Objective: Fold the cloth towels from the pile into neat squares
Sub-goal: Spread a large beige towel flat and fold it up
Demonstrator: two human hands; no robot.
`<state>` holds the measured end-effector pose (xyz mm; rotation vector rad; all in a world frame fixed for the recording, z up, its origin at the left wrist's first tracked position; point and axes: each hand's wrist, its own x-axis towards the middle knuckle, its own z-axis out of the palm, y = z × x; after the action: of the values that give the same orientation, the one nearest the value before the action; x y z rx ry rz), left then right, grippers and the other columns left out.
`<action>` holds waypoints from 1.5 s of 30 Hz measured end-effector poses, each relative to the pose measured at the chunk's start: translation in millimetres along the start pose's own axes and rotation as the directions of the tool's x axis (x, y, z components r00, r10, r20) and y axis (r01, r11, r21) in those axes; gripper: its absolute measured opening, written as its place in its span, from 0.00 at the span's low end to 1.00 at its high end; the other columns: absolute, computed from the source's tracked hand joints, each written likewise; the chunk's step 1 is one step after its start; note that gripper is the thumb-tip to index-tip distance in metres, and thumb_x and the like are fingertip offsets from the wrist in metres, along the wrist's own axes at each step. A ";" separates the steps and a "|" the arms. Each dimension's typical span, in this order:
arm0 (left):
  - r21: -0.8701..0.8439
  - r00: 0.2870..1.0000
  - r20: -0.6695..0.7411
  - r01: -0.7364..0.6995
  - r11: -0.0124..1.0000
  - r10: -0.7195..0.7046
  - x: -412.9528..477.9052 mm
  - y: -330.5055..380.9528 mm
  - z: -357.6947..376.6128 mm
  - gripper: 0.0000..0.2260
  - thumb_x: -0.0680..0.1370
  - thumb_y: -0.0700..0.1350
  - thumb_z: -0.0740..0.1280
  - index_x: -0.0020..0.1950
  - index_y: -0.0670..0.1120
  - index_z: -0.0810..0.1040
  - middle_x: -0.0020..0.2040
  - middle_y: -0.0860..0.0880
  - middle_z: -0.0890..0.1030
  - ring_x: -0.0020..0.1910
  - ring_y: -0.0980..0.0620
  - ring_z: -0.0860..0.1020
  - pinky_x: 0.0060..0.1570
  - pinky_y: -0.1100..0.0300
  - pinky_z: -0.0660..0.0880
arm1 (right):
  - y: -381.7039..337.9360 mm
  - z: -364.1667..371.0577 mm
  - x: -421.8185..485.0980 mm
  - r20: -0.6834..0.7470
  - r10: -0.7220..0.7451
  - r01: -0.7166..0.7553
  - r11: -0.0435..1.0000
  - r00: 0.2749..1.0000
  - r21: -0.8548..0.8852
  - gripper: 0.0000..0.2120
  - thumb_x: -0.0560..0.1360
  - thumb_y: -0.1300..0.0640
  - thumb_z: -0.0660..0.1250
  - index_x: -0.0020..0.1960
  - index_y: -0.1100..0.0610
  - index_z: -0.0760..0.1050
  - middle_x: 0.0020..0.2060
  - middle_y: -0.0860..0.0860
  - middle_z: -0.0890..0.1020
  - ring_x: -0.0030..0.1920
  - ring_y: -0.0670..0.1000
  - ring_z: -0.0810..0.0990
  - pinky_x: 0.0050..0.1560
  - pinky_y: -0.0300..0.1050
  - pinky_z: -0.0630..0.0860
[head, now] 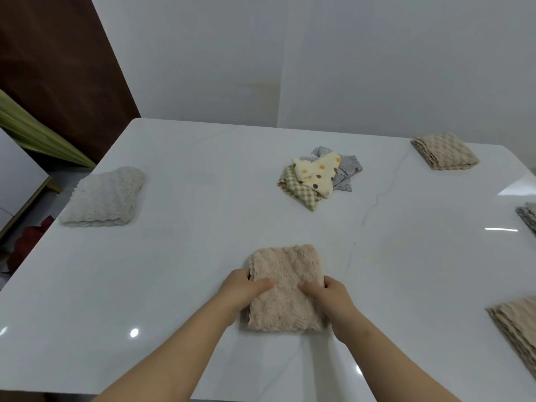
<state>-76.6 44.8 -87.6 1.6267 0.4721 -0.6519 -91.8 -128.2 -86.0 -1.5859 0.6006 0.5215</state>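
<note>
Your left hand (pixel 240 291) and right hand (pixel 330 294) sit low in the centre of the frame, each gripping a side edge of the beige towel (pixel 285 265), thumbs pressed on top and fingers curled under its edges. It lies on the white table (pixel 188 256) as a doubled rectangle, longer than it is wide, so you likely need one more fold to make it square. Four folded pieces are set around the table: a pale grey towel (pixel 106 197) at the left, a tan towel (pixel 445 152) at the upper right, a grey cloth (pixel 528 217) cut off by the right edge, and a tan stack (pixel 516 323) at the lower right. Above centre, the pile (pixel 317 177) holds at least three unfolded cloths: polka-dot, checked and floral. By that count, you are past halfway.
</note>
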 end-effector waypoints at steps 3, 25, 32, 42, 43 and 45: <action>-0.085 0.999 0.010 -0.044 0.995 0.045 -6.5 -1.4 9.8 0.10 0.75 0.44 0.69 0.55 0.47 0.73 0.44 0.53 0.78 0.42 0.57 0.78 0.38 0.66 0.74 | 4.6 -7.5 -1.3 0.017 -0.020 0.018 0.997 1.000 0.076 0.11 0.74 0.58 0.67 0.55 0.58 0.72 0.53 0.57 0.80 0.52 0.57 0.80 0.53 0.53 0.78; -0.200 0.987 0.105 -0.099 0.975 0.122 -35.1 79.0 164.9 0.19 0.75 0.38 0.68 0.63 0.46 0.68 0.52 0.48 0.77 0.45 0.51 0.78 0.37 0.59 0.77 | -27.0 -172.2 -42.1 0.088 -0.152 0.125 0.957 0.984 0.261 0.13 0.74 0.63 0.60 0.58 0.58 0.66 0.48 0.55 0.74 0.40 0.52 0.75 0.32 0.43 0.76; -0.197 0.966 0.032 -0.247 0.949 0.258 7.7 134.6 168.0 0.26 0.75 0.34 0.67 0.69 0.48 0.62 0.52 0.47 0.76 0.44 0.50 0.78 0.37 0.57 0.77 | -79.7 -184.5 -0.4 0.016 -0.229 0.214 0.930 0.973 0.299 0.16 0.74 0.68 0.59 0.61 0.59 0.67 0.45 0.54 0.76 0.39 0.54 0.75 0.40 0.47 0.77; 0.001 0.912 -0.009 -0.411 0.912 0.411 138.6 241.2 148.2 0.24 0.76 0.36 0.66 0.70 0.46 0.63 0.61 0.46 0.74 0.54 0.47 0.76 0.50 0.56 0.76 | -183.0 -178.7 124.8 -0.103 -0.261 0.273 0.954 0.960 0.127 0.15 0.76 0.61 0.61 0.59 0.48 0.63 0.36 0.54 0.77 0.26 0.49 0.73 0.26 0.39 0.67; 0.027 0.908 -0.004 -0.420 0.907 0.420 154.6 250.5 145.8 0.24 0.76 0.37 0.66 0.70 0.47 0.63 0.61 0.47 0.73 0.55 0.48 0.76 0.51 0.57 0.75 | -191.8 -178.7 141.4 -0.129 -0.274 0.289 0.950 0.953 0.116 0.14 0.76 0.61 0.62 0.58 0.50 0.63 0.35 0.54 0.76 0.26 0.48 0.72 0.26 0.39 0.66; 0.081 0.900 -0.004 -0.434 0.897 0.436 186.5 265.4 140.9 0.23 0.76 0.37 0.66 0.69 0.47 0.65 0.57 0.48 0.74 0.54 0.49 0.76 0.49 0.58 0.74 | -206.3 -177.9 172.0 -0.170 -0.277 0.300 0.945 0.946 0.132 0.13 0.76 0.62 0.63 0.58 0.52 0.63 0.35 0.54 0.74 0.27 0.49 0.71 0.27 0.40 0.69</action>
<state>212.9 -147.0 -20.7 1.7402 0.0863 -0.3164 170.3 -304.9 -23.9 -1.5383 0.4955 0.1317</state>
